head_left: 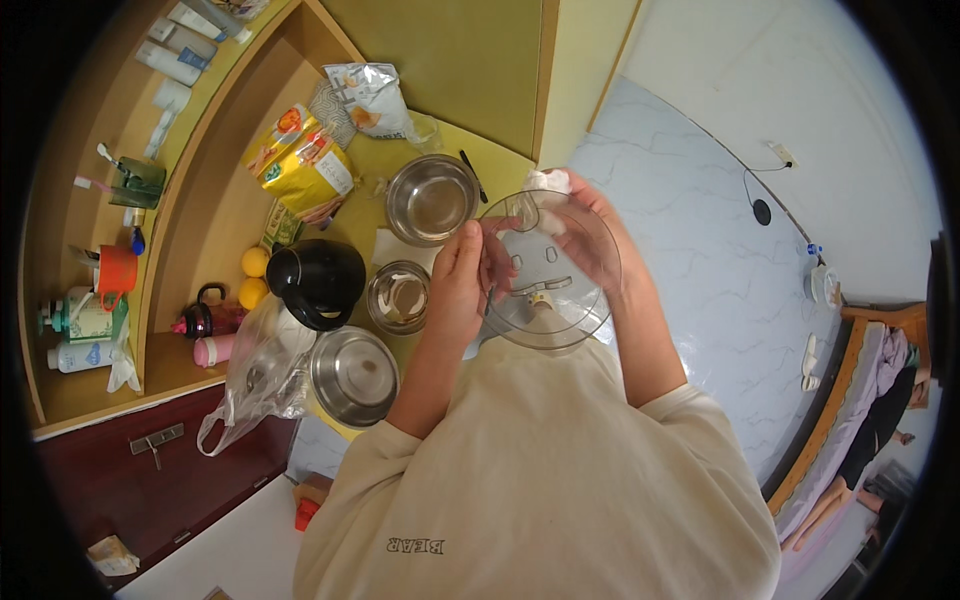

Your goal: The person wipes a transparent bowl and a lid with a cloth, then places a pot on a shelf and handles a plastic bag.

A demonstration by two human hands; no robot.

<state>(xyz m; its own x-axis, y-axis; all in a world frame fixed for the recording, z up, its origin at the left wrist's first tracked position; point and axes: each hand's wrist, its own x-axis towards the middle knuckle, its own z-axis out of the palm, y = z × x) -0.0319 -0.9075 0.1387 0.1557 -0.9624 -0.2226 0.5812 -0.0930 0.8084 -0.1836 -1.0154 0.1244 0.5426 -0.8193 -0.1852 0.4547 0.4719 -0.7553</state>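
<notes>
The left hand [462, 268] is closed on the near-left rim of a clear round container [585, 285], held tilted before the torso. The right hand [592, 200] curls around its far-right side, gripping a white wad [546, 181]. Leftward, three steel bowls [432, 200] and a black appliance [335, 280] stand on the desk [385, 158].

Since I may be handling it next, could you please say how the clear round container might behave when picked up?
The clear round container is probably stiff: its rim looks round between the left hand and right hand. Its glossy wall could be slippery, and its round edge might let it roll.
</notes>
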